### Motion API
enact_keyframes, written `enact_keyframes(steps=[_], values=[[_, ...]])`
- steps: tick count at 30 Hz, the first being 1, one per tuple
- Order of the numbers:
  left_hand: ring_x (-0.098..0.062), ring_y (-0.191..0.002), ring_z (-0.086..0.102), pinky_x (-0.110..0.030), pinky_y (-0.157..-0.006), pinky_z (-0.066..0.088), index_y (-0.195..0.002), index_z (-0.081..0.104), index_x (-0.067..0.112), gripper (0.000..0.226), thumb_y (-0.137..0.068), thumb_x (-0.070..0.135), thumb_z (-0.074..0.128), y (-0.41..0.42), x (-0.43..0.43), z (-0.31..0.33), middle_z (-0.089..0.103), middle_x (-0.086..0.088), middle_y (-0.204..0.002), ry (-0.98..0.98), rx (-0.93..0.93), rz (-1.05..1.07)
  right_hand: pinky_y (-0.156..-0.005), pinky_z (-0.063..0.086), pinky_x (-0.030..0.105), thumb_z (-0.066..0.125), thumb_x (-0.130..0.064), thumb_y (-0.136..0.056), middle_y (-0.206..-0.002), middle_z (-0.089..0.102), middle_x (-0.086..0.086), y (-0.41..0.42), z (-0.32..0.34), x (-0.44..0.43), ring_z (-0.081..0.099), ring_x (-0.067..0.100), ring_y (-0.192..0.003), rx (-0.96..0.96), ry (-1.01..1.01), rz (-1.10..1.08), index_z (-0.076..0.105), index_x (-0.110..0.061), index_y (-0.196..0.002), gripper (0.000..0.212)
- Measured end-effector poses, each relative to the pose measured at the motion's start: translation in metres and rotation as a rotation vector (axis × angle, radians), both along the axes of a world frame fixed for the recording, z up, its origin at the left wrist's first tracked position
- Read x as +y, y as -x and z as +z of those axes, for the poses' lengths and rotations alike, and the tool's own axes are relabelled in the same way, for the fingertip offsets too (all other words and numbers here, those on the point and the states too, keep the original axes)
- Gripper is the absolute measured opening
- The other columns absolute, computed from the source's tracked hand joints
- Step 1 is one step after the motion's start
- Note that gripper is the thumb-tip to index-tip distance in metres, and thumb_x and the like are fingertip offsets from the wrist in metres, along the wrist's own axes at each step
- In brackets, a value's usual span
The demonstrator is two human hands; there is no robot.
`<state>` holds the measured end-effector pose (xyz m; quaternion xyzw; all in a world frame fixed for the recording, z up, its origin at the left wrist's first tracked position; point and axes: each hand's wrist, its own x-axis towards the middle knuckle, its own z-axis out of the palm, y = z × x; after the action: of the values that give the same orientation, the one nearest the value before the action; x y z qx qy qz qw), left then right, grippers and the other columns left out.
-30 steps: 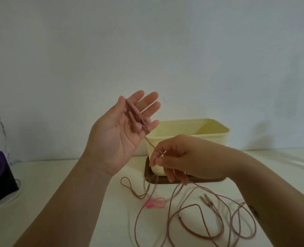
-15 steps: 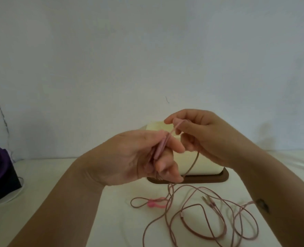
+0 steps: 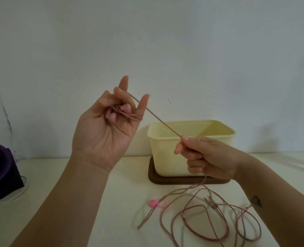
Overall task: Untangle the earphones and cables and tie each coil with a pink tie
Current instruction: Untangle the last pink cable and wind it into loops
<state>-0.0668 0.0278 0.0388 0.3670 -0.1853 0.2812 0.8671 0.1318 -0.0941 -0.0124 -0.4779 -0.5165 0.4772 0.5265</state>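
Left fingers: index and little finger up, the two middle ones folded in over several pink wraps strung across the hand.
Right fingers: thumb and forefinger pinch the cable; the others curl round the run below.
Left hand: raised, palm to camera, up and left of the cream tub.
Right hand: in front of the tub's near wall.
Cable: one taut straight line from the wraps down to the right pinch, crossing the tub's left rim.
Loose cable: sprawled loops on the tabletop in front of the tub, partly blurred.
Pink tie: flat on the tabletop, front-left of the tub, at the edge of the loops.
Change: half a second ago the hands met close together before the tub. Now they are apart with the line drawn tight, and the left carries more turns than a second ago.
Meaning: coil-winding under way, by my reading. Much cable is still loose and the tie is not yet used.
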Motion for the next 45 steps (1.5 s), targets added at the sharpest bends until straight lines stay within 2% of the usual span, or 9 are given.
enact_keyframes(steps=[6,12,18,25,30,34,38,42,45], values=[[-0.014,-0.058,0.063,-0.044,-0.076,0.058,-0.087,0.069,0.004,0.025,-0.089,0.015,0.047,-0.014,-0.019,-0.006,0.048,0.004,-0.056,-0.014,0.153,-0.016,-0.092,0.052,0.029,0.058,-0.039,-0.089,-0.104,0.067,-0.010,0.007,0.008,-0.001,0.066,0.007,-0.094,-0.746,0.041,-0.206,0.063,-0.029,-0.114,0.028],[-0.009,-0.052,0.055,-0.033,-0.063,0.058,-0.074,0.059,0.011,0.023,-0.091,0.022,0.046,-0.018,-0.037,-0.005,0.037,0.006,-0.047,-0.215,0.360,0.109,-0.102,0.044,0.042,0.073,-0.017,-0.066,-0.128,0.060,-0.006,0.019,0.043,-0.021,0.056,0.012,-0.120,-0.365,-0.324,-0.155,0.048,-0.028,-0.133,0.072],[-0.011,-0.058,0.062,-0.034,-0.073,0.058,-0.076,0.064,0.013,0.040,-0.099,0.023,0.032,-0.015,-0.046,-0.005,0.040,0.006,-0.046,-0.563,0.499,0.318,-0.079,0.056,0.029,0.077,-0.011,-0.072,-0.097,0.071,0.006,0.027,0.050,-0.027,0.068,0.020,-0.085,-0.242,-0.355,-0.128,0.058,-0.013,-0.118,0.050],[-0.016,-0.064,0.066,-0.034,-0.070,0.058,-0.086,0.068,0.011,0.031,-0.090,0.031,0.045,-0.014,-0.047,-0.014,0.049,0.002,-0.054,-0.750,0.585,0.094,-0.052,0.035,0.019,0.065,-0.030,-0.071,-0.058,0.052,-0.004,0.022,0.046,-0.023,0.030,0.010,-0.050,-0.122,-0.411,-0.231,0.074,-0.019,-0.077,0.015],[-0.020,-0.088,0.069,-0.041,-0.092,0.050,-0.117,0.062,0.001,0.039,-0.098,0.027,0.039,-0.020,-0.047,-0.010,0.069,-0.008,-0.088,-0.487,0.286,-0.295,-0.057,0.019,0.032,0.067,-0.034,-0.079,-0.064,0.042,0.014,0.030,0.027,-0.006,0.018,0.028,-0.056,-0.163,-0.251,-0.016,0.060,0.003,-0.081,0.038],[-0.017,-0.096,0.069,-0.039,-0.088,0.054,-0.114,0.059,0.008,0.037,-0.096,0.027,0.032,-0.019,-0.039,0.000,0.073,-0.005,-0.100,-0.241,0.189,0.191,-0.053,0.034,0.021,0.048,-0.035,-0.097,-0.064,0.057,-0.002,0.040,0.024,-0.006,0.035,0.011,-0.051,-0.519,-0.154,-0.065,0.072,-0.028,-0.082,0.028],[-0.013,-0.105,0.065,-0.035,-0.096,0.046,-0.115,0.056,0.017,0.036,-0.097,0.033,0.029,-0.020,-0.027,-0.007,0.073,0.002,-0.103,-0.592,0.380,0.596,-0.056,0.040,0.022,0.054,-0.024,-0.095,-0.060,0.058,-0.009,0.045,0.031,-0.017,0.042,0.007,-0.048,-0.803,-0.074,-0.010,0.069,-0.023,-0.100,0.016],[0.006,-0.087,0.061,-0.016,-0.081,0.041,-0.113,0.059,0.026,0.036,-0.095,0.041,0.031,-0.019,-0.027,-0.018,0.069,0.023,-0.087,-1.221,0.672,0.679,-0.048,0.037,0.016,0.059,-0.037,-0.086,-0.056,0.059,-0.012,0.038,0.049,-0.030,0.043,0.004,-0.046,-0.936,-0.148,-0.219,0.073,-0.034,-0.086,0.015],[0.004,-0.072,0.053,-0.017,-0.068,0.036,-0.103,0.063,0.021,0.035,-0.101,0.036,0.032,-0.018,-0.020,-0.027,0.070,0.013,-0.081,-1.296,0.784,0.535,-0.045,0.032,0.017,0.058,-0.036,-0.085,-0.056,0.061,-0.012,0.029,0.060,-0.040,0.038,0.008,-0.046,-0.927,-0.276,-0.402,0.074,-0.035,-0.082,0.016]])
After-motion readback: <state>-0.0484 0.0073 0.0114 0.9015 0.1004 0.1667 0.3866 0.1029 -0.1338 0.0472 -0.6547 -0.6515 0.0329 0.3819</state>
